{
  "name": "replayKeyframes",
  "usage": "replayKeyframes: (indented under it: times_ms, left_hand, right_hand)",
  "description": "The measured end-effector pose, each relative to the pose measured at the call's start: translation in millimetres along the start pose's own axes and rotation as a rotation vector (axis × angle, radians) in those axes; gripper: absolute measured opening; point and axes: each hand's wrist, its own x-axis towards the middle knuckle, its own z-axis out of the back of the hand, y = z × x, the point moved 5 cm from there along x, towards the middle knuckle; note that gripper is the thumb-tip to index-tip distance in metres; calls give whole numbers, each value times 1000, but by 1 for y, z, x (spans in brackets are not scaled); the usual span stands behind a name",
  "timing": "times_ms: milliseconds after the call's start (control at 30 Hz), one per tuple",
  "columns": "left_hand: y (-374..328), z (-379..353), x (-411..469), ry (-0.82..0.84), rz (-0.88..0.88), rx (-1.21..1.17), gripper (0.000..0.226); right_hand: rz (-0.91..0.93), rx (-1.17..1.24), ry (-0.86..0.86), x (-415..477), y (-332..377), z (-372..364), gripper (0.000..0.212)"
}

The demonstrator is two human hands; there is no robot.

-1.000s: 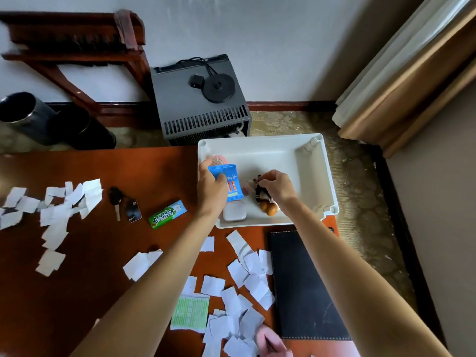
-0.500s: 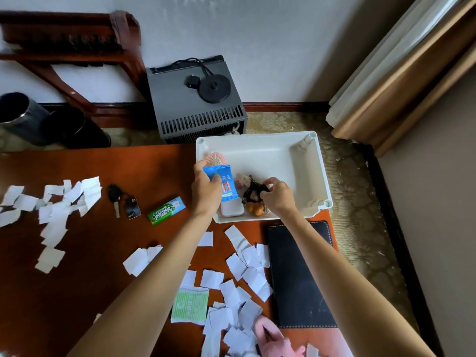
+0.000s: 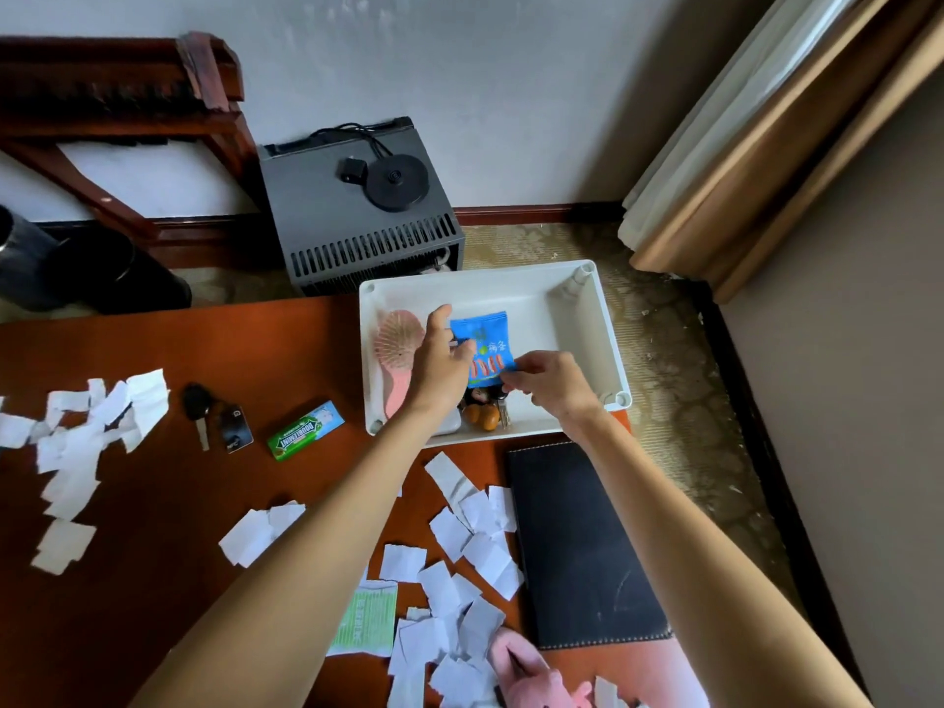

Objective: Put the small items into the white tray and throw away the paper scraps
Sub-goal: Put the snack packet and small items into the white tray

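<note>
The white tray (image 3: pixel 603 344) sits at the table's far edge. In it lie a pink hand fan (image 3: pixel 396 350), a keychain with orange balls (image 3: pixel 482 417) and a small white item (image 3: pixel 450 426). My left hand (image 3: pixel 439 367) holds a blue snack packet (image 3: pixel 482 344) by its left edge, just above the tray floor. My right hand (image 3: pixel 551 385) pinches the packet's lower right corner. A car key (image 3: pixel 196 408), a black fob (image 3: pixel 236 427) and a green gum pack (image 3: pixel 305 435) lie on the table to the left. Paper scraps lie at the left (image 3: pixel 81 447) and near me (image 3: pixel 475 534).
A black leather pad (image 3: pixel 582 544) lies right of the near scraps. A green printed slip (image 3: pixel 368 620) and a pink plush toy (image 3: pixel 536 677) sit at the near edge. Behind the table stand a black cabinet (image 3: pixel 357 222) and dark bins (image 3: pixel 76 278) on the floor.
My left hand has carried the blue packet rightwards and deeper into the tray, uncovering the pink fan. My right hand has left the keychain and taken the packet's corner.
</note>
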Motion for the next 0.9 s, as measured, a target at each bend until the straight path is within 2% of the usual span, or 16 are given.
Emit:
replayKeyframes:
  times_ms: [200, 300, 567, 733, 900]
  left_hand:
    - [14, -30, 1, 125, 64, 91, 49]
    - [16, -41, -5, 143, 64, 121, 44]
    - [19, -34, -10, 61, 32, 205, 39]
    - [21, -27, -10, 36, 36, 234, 40]
    - [23, -23, -9, 28, 43, 249, 41]
  right_hand:
    - [-171, -291, -214, 4, -36, 33, 19]
    - [-182, -432, -287, -6, -37, 34, 24]
    - [-177, -592, -172, -8, -27, 21, 28]
    - [-56, -821, -156, -9, -15, 14, 42]
    - [56, -887, -67, 1, -20, 5, 53]
